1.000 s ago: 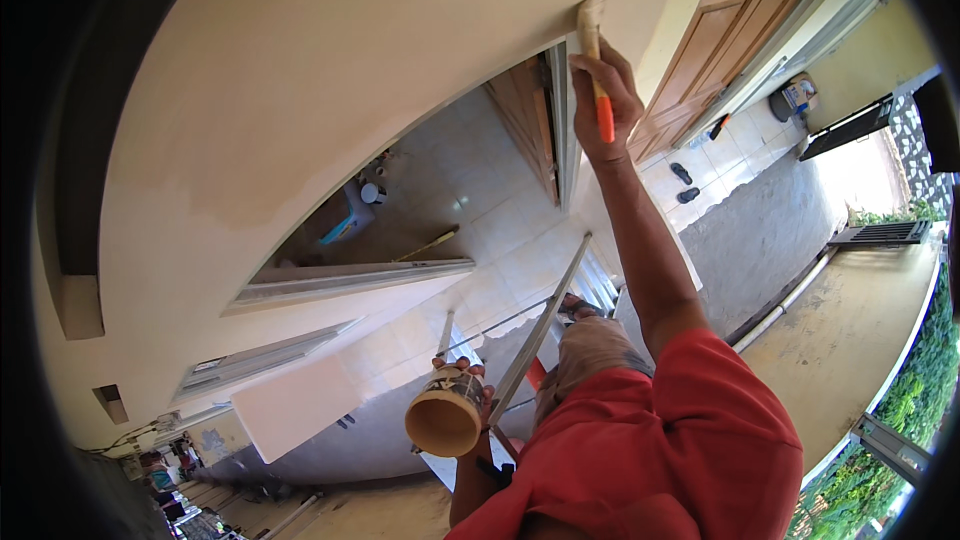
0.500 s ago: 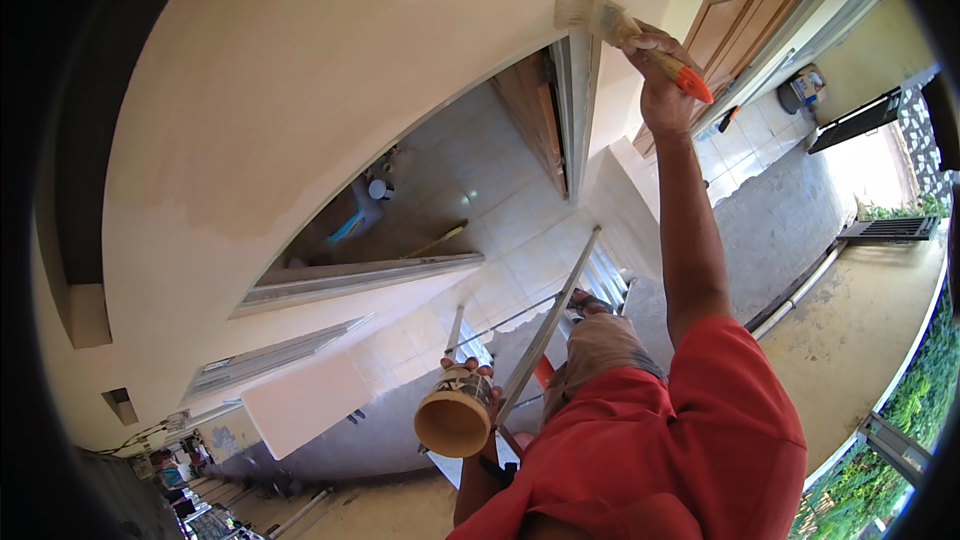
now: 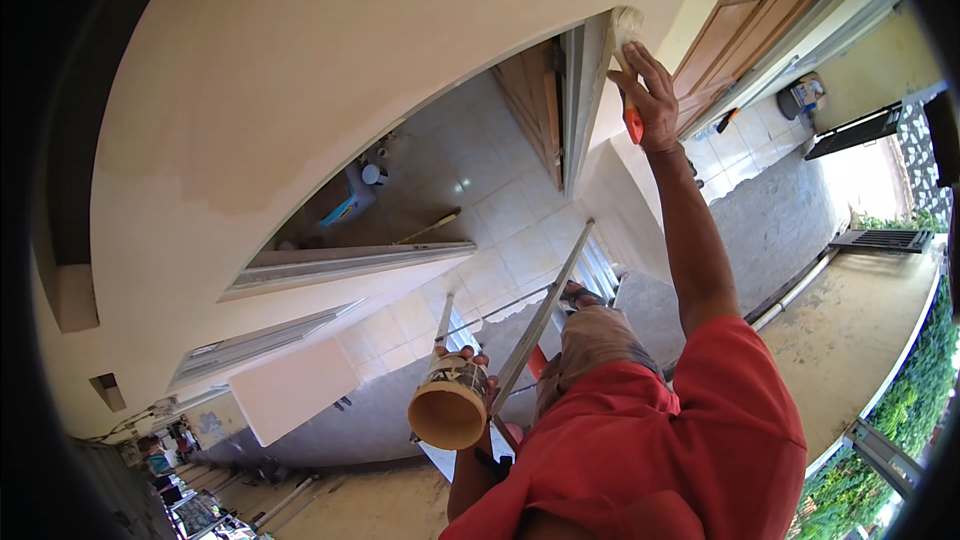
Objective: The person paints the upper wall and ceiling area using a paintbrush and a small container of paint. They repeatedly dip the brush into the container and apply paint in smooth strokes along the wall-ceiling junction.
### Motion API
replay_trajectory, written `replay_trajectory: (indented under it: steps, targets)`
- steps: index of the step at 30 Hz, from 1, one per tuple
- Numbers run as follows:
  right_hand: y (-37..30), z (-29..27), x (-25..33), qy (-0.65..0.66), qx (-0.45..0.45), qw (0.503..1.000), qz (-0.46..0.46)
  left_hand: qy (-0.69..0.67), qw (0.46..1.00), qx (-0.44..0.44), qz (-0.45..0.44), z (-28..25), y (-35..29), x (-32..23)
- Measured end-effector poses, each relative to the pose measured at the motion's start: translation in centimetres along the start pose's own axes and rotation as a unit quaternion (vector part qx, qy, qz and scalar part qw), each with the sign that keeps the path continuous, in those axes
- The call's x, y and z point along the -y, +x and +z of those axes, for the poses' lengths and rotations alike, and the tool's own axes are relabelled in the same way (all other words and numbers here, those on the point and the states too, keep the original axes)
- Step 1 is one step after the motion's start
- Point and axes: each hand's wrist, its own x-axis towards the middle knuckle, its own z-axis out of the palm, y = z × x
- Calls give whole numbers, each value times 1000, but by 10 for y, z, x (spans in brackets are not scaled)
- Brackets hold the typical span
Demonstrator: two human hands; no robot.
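My right hand (image 3: pixel 654 108) is raised and grips a wide paintbrush (image 3: pixel 627 28) by its wooden, orange-ended handle. The pale bristles touch the cream wall (image 3: pixel 300 80) at the upper right corner of the doorway, beside the door frame (image 3: pixel 574 105). Lower down, my left hand (image 3: pixel 490 387) holds a paint-smeared tub (image 3: pixel 420 420), fingers wrapped round its side. The tub's mouth faces me, its inside coated cream; how much paint it holds I cannot tell.
Below me stands a metal ladder (image 3: pixel 540 320), with one foot seen near it. Through the doorway a tiled floor holds a white can (image 3: pixel 374 175) and a long stick (image 3: pixel 428 226). A wooden door (image 3: pixel 735 45) stands at the right, and a dark bucket (image 3: pixel 798 97) farther off.
My right hand has moved the brush down and to the right, from the wall above the doorway to its corner edge. The tub in my left hand stays nearly where it was.
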Motion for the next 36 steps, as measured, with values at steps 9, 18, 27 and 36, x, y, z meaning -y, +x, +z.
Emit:
replay_trajectory:
  steps: [9, 18, 27, 36]
  targets:
    - [-50, -17, -9, 59, 168, 984, 3, 5, 1000, -22, 4, -1, -8, -1]
    - [-37, 31, -25, 408, -199, 663, 595, 40, 999, -3, 31, 15, 3, 8]
    - [112, -58, 87, 238, -281, 908, 201, 35, 998, 21, 50, 15, 1, 10]
    - [120, -29, 200, 378, 13, 920, -105, -11, 997, 44, 55, -11, 0, 3]
